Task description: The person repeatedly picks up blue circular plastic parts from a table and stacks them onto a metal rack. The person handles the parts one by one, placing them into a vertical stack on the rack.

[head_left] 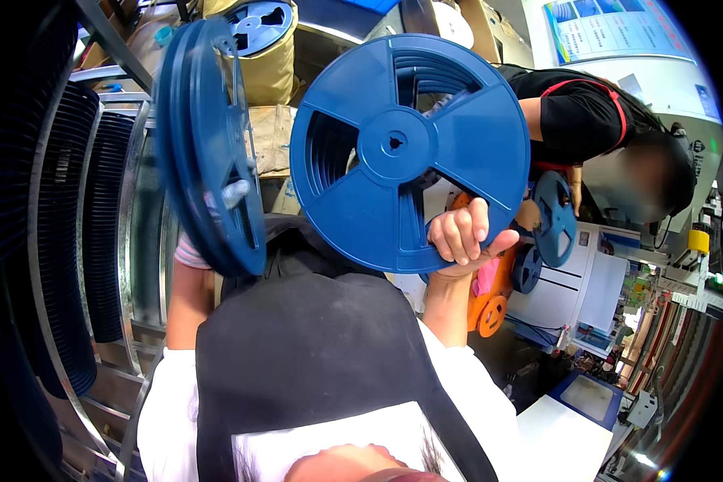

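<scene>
In front of my chest a big blue plastic reel (474, 136) faces me, its wedge-shaped windows showing more reel rims stacked behind. My right hand (462, 234) is closed on its lower right rim, fingers curled in through a window. To the left, a stack of blue reels (189, 145) stands edge-on, somewhat smeared by motion. Whitish fingertips of my left hand (231, 194) show in a window of that stack, gripping it from inside. The rest of that hand is hidden behind the reels; a striped cuff shows below.
Metal racks (128, 241) packed with dark reels stand along the left. Behind is a yellowish bag (269, 76) with a blue reel on top. At the right, a co-worker in black (578, 112) leans near another blue reel (554, 217) and an orange machine (490, 297).
</scene>
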A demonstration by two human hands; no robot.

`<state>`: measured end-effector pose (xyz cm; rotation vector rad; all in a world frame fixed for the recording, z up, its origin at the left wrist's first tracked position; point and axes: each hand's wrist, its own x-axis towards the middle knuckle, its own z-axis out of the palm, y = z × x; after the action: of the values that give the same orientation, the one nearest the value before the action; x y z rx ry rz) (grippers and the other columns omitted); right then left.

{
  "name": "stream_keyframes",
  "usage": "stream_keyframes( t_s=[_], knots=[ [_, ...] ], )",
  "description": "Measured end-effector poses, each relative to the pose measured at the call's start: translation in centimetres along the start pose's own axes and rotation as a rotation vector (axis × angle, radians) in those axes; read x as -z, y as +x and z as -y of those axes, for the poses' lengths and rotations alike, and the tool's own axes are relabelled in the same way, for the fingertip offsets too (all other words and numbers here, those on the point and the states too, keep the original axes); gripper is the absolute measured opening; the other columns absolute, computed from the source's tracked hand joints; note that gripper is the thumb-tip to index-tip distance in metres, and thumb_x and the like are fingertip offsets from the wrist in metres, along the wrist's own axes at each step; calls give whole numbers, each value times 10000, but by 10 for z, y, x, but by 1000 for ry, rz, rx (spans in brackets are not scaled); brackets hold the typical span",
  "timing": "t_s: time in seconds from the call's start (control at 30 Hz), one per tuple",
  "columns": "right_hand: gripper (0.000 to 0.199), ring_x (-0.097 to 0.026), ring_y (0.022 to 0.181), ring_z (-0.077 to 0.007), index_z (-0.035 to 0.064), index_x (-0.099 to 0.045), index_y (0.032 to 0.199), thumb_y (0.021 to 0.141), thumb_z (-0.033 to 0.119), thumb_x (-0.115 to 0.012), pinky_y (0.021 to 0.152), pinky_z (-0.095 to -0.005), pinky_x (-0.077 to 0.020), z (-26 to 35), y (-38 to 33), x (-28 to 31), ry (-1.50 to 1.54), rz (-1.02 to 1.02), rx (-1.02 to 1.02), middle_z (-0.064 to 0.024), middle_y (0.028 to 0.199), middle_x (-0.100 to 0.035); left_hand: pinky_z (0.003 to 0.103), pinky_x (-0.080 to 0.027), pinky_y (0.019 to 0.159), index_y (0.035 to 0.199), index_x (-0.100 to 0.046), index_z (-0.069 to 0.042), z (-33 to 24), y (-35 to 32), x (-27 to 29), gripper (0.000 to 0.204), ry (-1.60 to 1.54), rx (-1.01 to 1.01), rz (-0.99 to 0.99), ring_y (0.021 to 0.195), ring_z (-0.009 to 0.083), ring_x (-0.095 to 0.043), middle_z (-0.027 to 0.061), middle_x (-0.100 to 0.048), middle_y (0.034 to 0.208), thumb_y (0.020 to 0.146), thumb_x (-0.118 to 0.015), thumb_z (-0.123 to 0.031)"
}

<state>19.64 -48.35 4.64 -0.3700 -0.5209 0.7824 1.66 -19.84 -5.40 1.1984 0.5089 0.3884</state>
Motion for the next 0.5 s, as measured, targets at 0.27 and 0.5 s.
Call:
stream_keyframes(
  t_s=[0.27, 0.5],
  knots=[
    [498, -467, 459, -105, 30, -552, 826, 720, 488, -717, 440, -224, -358, -51, 15, -46, -403, -239, -417, -38, 561, -499, 329, -391, 990, 1503, -93, -173, 8, 17, -102, 1130, -323, 37, 309, 1205, 213, -440, 94, -424, 1350, 643, -826, -137],
    [655, -632, 749, -195, -26, -572, 1017, 711, 531, -729, 741, -287, -491, -66, 51, -67, -672, -144, -745, -120, 781, -631, 361, -428, 961, 1426, -220, -121, -10, 18, -97, 918, -623, 247, 327, 1141, 229, -485, 103, -476, 1262, 700, -766, -249]
  ],
)
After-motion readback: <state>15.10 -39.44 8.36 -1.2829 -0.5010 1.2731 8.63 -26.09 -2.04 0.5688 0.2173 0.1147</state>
